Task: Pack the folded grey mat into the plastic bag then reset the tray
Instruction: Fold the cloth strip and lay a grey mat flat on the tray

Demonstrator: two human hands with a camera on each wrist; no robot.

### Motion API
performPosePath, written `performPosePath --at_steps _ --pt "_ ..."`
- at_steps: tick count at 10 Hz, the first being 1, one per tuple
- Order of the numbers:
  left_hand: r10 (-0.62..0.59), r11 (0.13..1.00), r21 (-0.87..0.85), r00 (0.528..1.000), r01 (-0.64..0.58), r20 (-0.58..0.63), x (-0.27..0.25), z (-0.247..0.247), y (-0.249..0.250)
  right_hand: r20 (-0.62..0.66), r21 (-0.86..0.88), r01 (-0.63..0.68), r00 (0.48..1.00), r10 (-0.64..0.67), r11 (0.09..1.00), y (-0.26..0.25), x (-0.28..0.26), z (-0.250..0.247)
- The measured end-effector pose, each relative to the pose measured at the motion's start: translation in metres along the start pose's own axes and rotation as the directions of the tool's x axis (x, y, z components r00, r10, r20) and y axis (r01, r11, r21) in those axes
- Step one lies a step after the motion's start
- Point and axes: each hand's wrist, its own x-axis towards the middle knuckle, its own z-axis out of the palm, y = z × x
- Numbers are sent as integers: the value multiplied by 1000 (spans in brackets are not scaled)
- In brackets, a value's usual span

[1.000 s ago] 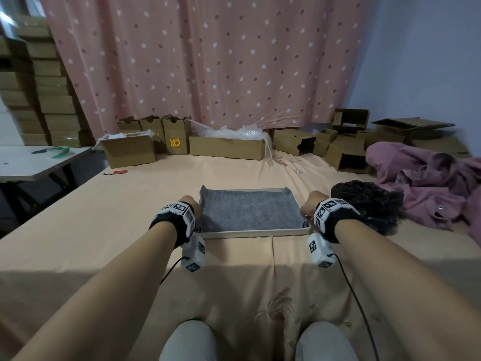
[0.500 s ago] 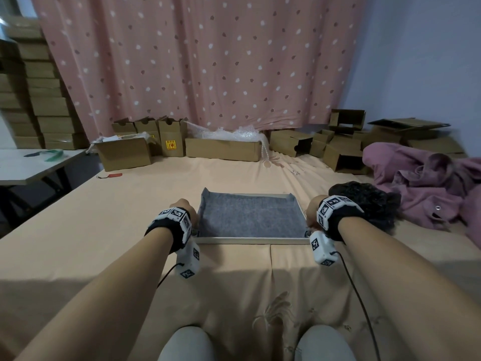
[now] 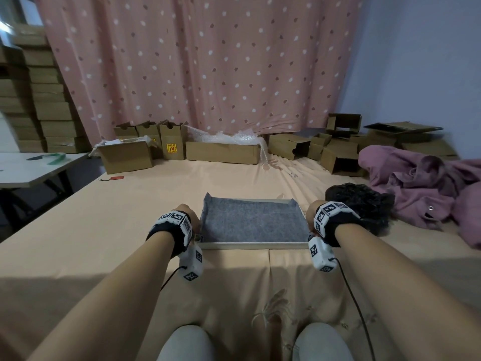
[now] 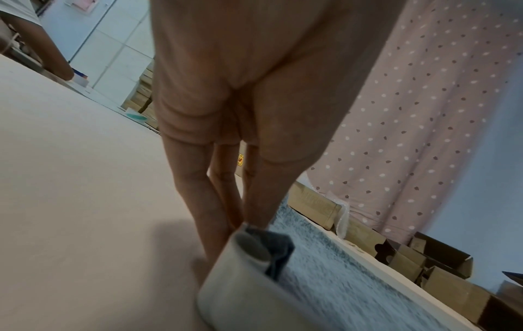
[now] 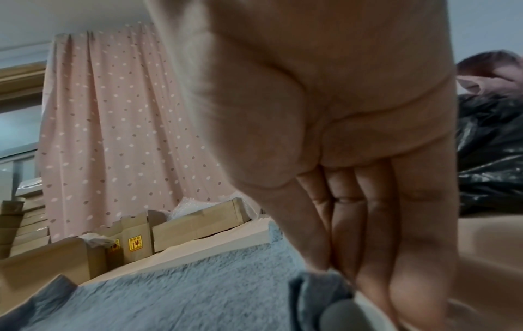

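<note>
A shallow white tray lies on the peach sheet in front of me, lined with the grey mat, whose corners stand up above the rim. My left hand grips the tray's left rim near the front corner; in the left wrist view the thumb lies inside on the mat and the fingers run down outside. My right hand grips the right rim the same way, its fingers outside the mat's near corner. A crumpled black plastic bag lies just right of the tray.
A purple garment is heaped at the far right behind the bag. Cardboard boxes line the back under a pink dotted curtain. A white table stands to the left. My knees are at the bottom edge.
The tray and both hands sit slightly lower and nearer in the head view than a second ago. Both hands keep the same hold on the rims.
</note>
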Motion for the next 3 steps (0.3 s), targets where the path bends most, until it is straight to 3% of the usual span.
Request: performPosePath --at_steps 1,2,3 --pt "21 996 87 1000 -22 11 -6 2 -2 -4 152 -11 1000 12 988 -7 22 14" --pt "-13 981 193 998 3 55 5 7 -13 102 139 81 990 -96 987 -10 25 15" --pt "-10 996 89 996 2 89 44 19 -19 -41 -259 48 997 -61 965 -16 18 20"
